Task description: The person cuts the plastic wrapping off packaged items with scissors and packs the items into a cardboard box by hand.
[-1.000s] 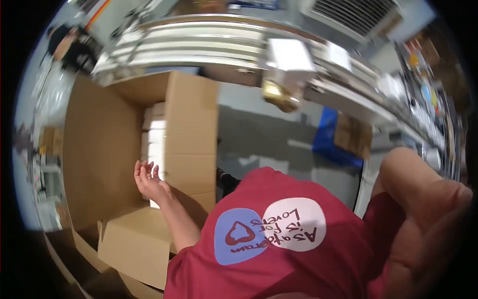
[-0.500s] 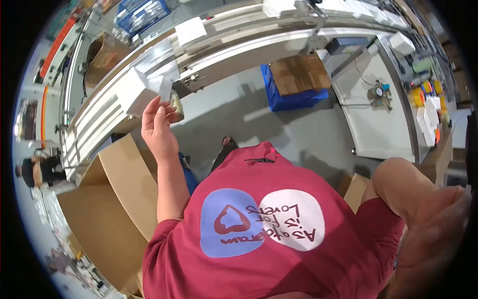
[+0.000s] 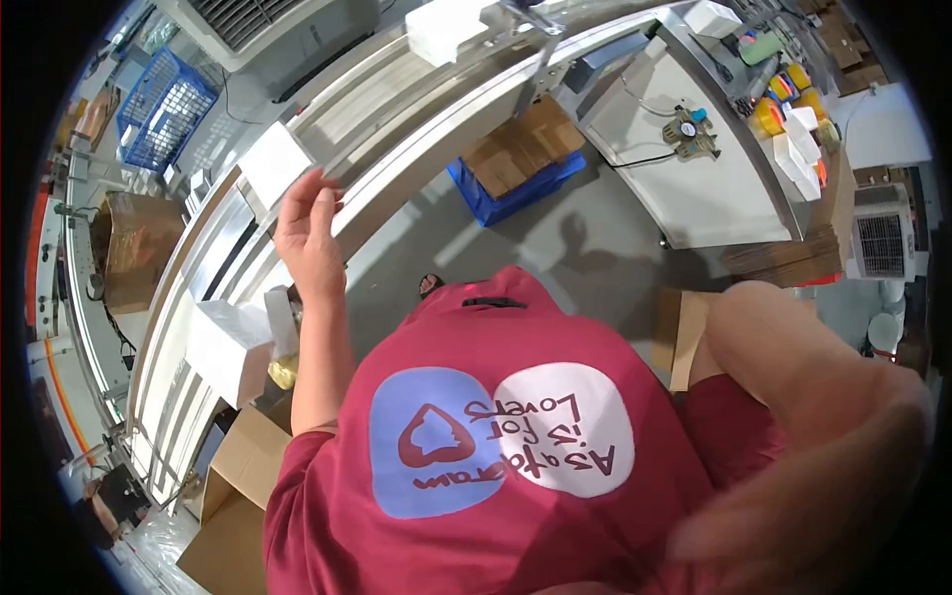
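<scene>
My left hand [image 3: 309,238] is raised over the near edge of the conveyor [image 3: 342,139], fingers loosely bent and apart, and I see nothing held in it. Just beyond its fingertips sits a white box [image 3: 276,164]; whether they touch is unclear. Another white box [image 3: 226,347] stands left of my forearm, a pale flap beside it and a small yellowish, shiny item [image 3: 284,371] at its side. My right hand [image 3: 734,535] is very close to the camera at the lower right, smeared and dark, so its fingers cannot be made out.
An open cardboard carton [image 3: 238,535] stands at lower left. Under the conveyor is a blue crate [image 3: 496,203] with brown cardboard [image 3: 526,149] on top. A white-sided bench [image 3: 684,188] with a gauge stands right. A blue basket [image 3: 169,109] lies beyond the conveyor.
The view has turned, so the conveyor and crate shift left. My left hand has left the lower white box and is now by another. My right hand has swung inward toward my chest.
</scene>
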A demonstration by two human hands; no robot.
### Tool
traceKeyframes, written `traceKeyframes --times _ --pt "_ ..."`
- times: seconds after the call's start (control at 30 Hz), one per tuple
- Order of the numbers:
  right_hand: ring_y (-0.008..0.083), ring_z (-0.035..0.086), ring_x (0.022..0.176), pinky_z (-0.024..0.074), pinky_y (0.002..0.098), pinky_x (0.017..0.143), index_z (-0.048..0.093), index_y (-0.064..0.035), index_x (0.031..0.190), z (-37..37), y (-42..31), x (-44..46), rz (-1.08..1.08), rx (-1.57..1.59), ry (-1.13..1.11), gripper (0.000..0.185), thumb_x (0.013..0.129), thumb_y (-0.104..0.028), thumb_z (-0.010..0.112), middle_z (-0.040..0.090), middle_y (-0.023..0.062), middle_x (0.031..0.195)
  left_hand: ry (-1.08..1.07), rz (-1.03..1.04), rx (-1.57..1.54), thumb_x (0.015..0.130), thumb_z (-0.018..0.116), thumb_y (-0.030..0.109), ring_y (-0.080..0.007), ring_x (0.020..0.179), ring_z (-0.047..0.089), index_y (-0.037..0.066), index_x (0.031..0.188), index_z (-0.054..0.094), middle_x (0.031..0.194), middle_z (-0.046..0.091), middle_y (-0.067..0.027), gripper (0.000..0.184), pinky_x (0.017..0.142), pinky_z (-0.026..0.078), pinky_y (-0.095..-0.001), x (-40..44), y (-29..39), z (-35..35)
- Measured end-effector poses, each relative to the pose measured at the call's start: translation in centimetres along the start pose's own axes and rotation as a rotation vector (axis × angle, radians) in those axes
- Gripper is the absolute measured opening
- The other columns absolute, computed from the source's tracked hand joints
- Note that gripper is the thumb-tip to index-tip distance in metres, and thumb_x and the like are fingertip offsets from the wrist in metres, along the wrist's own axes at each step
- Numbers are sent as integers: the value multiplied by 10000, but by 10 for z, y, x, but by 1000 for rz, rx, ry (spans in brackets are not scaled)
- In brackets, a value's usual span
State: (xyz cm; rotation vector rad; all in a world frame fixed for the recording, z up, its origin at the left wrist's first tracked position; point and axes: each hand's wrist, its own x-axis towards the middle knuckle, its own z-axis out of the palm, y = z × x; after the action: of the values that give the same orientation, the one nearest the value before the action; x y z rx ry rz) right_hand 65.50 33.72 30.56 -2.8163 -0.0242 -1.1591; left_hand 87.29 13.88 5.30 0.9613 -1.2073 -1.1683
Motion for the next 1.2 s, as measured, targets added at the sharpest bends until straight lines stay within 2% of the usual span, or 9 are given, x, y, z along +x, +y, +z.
traceKeyframes --times 0.1,0.4,0.7,0.87,0.93,0.97,1.03,1.07,1.2 --pt "170 625 761 500 271 720 632 -34 814 -7 29 4 5 2 12 234 862 -244 543 659 58 828 -40 -11 2 903 540 47 -128 906 581 -30 1131 569 973 630 -90 242 843 485 -281 23 -10 9" --pt "155 620 745 495 263 714 625 -34 802 -25 94 -8 58 -63 -4 243 858 -252 534 653 54 814 -56 -11 203 890 569 97 -124 900 583 -4 1115 595 1000 637 -72 248 794 474 -263 51 -28 45" --pt "139 615 729 491 255 708 618 -35 791 -111 117 -107 61 -143 180 252 853 -260 525 648 51 800 -123 343 700 844 629 178 -221 1075 551 0 1203 556 1143 587 -143 407 888 457 -340 126 -19 134" --pt "154 626 745 494 266 702 636 -11 818 -196 144 -222 440 -250 614 248 827 -246 559 650 65 801 -169 527 1035 749 712 309 -298 1137 510 6 1303 462 1245 512 -176 680 958 418 -369 207 -47 215" --pt "173 637 808 494 277 729 649 23 898 -208 175 -267 701 -235 755 225 822 -173 566 656 86 858 -313 298 1060 642 756 370 -347 1284 337 -37 1345 363 1361 363 -257 902 1066 304 -378 230 -61 232" --pt "171 635 848 489 274 757 640 32 946 -197 202 -280 914 -247 726 210 842 -117 536 658 92 909 -386 184 1063 588 778 400 -371 1357 251 -58 1365 313 1420 288 -298 1015 1120 248 -382 240 -67 239" --pt "167 630 928 478 267 815 621 50 1042 -176 253 -302 1261 -228 593 224 882 -6 475 663 104 1010 -446 179 1068 569 798 398 -373 1307 324 -50 1344 338 1374 352 -287 1007 1096 292 -381 265 -75 253" --pt "153 626 935 469 259 819 635 30 1039 -174 279 -334 1279 27 549 226 915 -47 461 664 92 1023 -481 177 1070 559 809 397 -375 1282 361 -46 1334 351 1351 384 -281 1003 1084 314 -381 272 -80 255" --pt "145 626 927 474 268 816 642 -19 1076 -145 353 -399 1430 83 460 241 907 -136 515 674 74 1010 -465 119 1117 525 831 420 -376 1099 491 -56 1276 395 1173 486 -259 989 943 427 -401 291 -100 246"
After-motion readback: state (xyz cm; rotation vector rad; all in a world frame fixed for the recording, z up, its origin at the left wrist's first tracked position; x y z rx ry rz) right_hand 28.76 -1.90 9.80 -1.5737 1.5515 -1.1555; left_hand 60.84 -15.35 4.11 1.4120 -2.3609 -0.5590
